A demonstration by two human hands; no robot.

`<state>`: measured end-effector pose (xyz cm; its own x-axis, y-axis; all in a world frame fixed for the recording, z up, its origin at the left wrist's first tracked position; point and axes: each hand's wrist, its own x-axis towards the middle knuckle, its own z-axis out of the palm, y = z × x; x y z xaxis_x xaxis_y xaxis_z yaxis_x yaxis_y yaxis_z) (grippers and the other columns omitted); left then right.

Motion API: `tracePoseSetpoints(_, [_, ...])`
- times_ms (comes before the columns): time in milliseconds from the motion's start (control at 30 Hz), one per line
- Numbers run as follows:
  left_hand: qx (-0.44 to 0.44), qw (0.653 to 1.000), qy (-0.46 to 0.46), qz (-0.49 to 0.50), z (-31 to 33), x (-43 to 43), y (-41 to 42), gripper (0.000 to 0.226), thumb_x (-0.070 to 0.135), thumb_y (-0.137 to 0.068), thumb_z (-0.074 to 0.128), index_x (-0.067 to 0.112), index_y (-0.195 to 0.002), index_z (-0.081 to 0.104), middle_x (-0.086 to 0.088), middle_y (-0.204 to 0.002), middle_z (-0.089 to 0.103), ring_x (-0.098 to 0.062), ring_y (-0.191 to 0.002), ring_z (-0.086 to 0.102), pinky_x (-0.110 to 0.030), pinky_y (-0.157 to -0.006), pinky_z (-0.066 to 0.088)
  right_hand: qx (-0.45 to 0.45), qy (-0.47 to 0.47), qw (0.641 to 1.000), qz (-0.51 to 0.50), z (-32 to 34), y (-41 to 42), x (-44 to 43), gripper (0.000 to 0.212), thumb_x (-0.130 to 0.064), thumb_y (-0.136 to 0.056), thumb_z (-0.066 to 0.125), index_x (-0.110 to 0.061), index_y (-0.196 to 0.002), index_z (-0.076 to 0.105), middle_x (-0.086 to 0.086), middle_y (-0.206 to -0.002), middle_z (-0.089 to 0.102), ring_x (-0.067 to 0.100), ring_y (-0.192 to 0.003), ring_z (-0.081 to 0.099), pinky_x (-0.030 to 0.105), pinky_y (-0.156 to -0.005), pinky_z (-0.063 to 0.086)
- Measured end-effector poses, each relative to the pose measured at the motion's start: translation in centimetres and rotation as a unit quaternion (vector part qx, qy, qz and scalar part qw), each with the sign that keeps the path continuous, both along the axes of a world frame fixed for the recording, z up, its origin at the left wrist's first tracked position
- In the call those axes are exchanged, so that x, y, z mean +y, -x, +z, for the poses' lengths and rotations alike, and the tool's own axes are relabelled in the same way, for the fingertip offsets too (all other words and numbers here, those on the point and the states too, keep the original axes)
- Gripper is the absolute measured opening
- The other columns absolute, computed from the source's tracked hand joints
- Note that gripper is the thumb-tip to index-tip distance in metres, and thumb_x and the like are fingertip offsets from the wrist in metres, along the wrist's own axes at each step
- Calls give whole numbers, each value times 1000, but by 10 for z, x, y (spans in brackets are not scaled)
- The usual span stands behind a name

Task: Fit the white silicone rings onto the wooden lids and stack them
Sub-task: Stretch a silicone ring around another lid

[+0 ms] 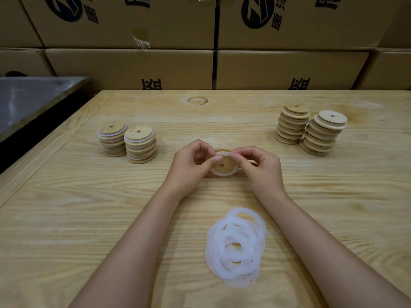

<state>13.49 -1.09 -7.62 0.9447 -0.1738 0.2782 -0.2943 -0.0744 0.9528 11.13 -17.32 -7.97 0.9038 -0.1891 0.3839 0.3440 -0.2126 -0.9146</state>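
Lid (225,161) with white ring (219,173) pinched by left hand (189,163) and right hand (261,166), closed cartons (129,67) behind

The only print is on the stacked cardboard cartons behind the table, all of it in black. The upper left carton (124,30) bears a round logo (64,5) with an angular, Z-like shape inside, cut off by the top edge of the view; beside it are Chinese characters (93,18), partly cropped and not readable. The upper right carton (311,34) carries the same logo (255,13) and characters (275,22). On the lower cartons, one large character each (151,84) (299,83) shows only its upper part above the table edge.
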Motion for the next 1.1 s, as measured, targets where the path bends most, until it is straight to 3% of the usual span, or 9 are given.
tracePoseSetpoints(200, [33,999,11,-35,2,0,2,16,9,-88,64,16,-78,53,-5,-70,67,-18,-74,67,-37,-69,59,-13,7,1000,-4,2,3,2,20,-9,-84,69,-28,-78,67,-13,-81,69,1,-80,65,15,-73,50])
tracePoseSetpoints(367, [52,998,20,-40,3,-3,3,14,7,-92,56,15,-82,49,1,-63,66,-11,-67,64,-29,-66,58,-18,18,1000,-10,2,4,3,13,-9,-86,67,-22,-84,68,-13,-89,69,-2,-86,65,14,-77,49])
tracePoseSetpoints(567, [44,998,7,-37,2,-1,2,16,5,-93,55,17,-82,52,-3,-73,68,-15,-74,64,-38,-74,58,-9,25,999,-20,1,2,1,17,-9,-87,65,-25,-81,68,-15,-84,70,-5,-82,64,11,-75,47])
tracePoseSetpoints(700, [44,998,5,-37,2,0,2,17,4,-92,56,17,-82,53,4,-68,67,-12,-70,64,-35,-71,58,10,14,1000,-20,2,0,0,14,-10,-86,67,-23,-80,69,-13,-85,71,-4,-80,65,10,-73,47])
tracePoseSetpoints(1100, [86,994,63,-18,6,-1,5,14,-2,-91,54,7,-81,52,-8,-69,60,-14,-71,66,-39,-70,60,37,7,999,-29,2,0,1,14,-15,-85,68,-26,-76,71,-8,-77,72,6,-78,66,14,-72,49])
